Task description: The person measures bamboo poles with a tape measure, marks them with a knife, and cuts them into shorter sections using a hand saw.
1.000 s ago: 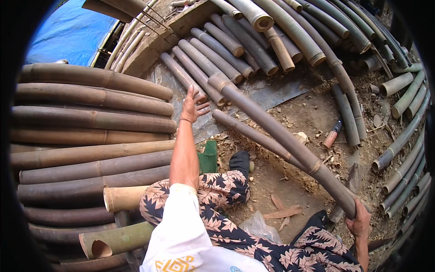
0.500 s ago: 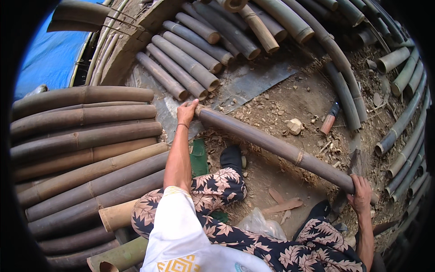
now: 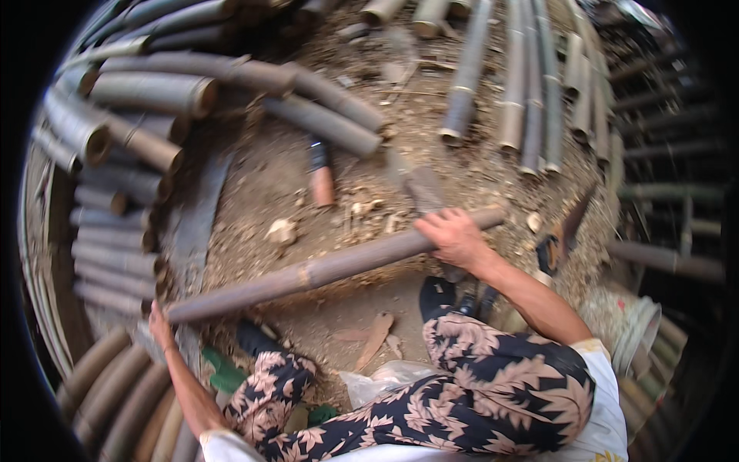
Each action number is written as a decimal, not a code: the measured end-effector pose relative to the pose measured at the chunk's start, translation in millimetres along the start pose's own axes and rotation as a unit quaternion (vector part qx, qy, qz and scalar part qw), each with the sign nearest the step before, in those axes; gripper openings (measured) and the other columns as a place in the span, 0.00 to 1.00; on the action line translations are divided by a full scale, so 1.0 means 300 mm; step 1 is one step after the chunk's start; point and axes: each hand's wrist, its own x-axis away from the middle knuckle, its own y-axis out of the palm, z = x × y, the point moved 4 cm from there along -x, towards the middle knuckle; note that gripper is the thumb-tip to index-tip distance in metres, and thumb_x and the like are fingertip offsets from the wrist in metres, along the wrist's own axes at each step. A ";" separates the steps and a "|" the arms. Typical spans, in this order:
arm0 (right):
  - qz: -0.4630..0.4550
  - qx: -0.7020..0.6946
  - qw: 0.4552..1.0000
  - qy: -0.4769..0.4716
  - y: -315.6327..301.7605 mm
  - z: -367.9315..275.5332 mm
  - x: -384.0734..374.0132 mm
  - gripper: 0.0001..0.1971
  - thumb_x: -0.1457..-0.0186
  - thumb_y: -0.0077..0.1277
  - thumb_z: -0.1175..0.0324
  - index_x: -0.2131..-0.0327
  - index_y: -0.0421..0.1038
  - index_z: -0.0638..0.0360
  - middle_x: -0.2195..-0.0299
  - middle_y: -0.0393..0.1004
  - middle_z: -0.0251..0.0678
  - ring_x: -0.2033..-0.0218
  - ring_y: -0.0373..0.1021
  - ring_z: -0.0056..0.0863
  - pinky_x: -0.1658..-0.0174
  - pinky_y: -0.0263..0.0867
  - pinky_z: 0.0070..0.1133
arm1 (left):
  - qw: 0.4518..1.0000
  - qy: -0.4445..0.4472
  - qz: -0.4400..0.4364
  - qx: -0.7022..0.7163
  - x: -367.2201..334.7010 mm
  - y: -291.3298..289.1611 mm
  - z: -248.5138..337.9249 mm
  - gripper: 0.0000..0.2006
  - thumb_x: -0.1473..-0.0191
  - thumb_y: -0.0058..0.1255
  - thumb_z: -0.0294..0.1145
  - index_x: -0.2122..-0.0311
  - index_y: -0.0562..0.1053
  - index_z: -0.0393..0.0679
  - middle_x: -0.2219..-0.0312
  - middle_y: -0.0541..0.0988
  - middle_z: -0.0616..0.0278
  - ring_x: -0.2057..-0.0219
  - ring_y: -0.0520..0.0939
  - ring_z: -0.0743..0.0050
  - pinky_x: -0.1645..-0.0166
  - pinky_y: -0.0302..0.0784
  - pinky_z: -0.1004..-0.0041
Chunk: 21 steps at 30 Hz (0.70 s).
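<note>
A brown bamboo pole (image 3: 308,275) lies slantwise across in front of my knees, its right end farther away than its left. My left hand (image 3: 159,325) is closed at the left end, its fingers partly hidden by the pole. Near the other end, my right hand (image 3: 454,237) wraps over the top, and a short stub sticks out past it. Right behind that hand stands a dark wooden post (image 3: 423,190); whether the pole touches it I cannot tell. The picture is somewhat smeared by motion.
Cut bamboo poles (image 3: 115,258) are stacked at left, with more (image 3: 108,400) at lower left. A tool with a reddish handle (image 3: 322,185) lies on the chip-strewn ground. At right are a handsaw (image 3: 573,219) and a whitish bucket (image 3: 647,331). A plastic bag (image 3: 385,381) lies between my legs.
The view has swung to the right, so the scene has shifted left and more of the right side shows. Both hands still hold the bamboo pole near its ends.
</note>
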 end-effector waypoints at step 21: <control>0.153 -0.004 0.987 0.051 0.100 0.023 0.025 0.09 0.41 0.43 0.64 0.68 0.75 0.43 0.67 0.75 0.26 0.56 0.73 0.31 0.41 0.57 0.42 | 0.692 0.612 -0.268 -0.273 1.493 0.898 1.312 0.31 0.63 0.71 0.44 0.57 0.68 0.41 0.63 0.75 0.53 0.59 0.78 0.52 0.58 0.76 0.59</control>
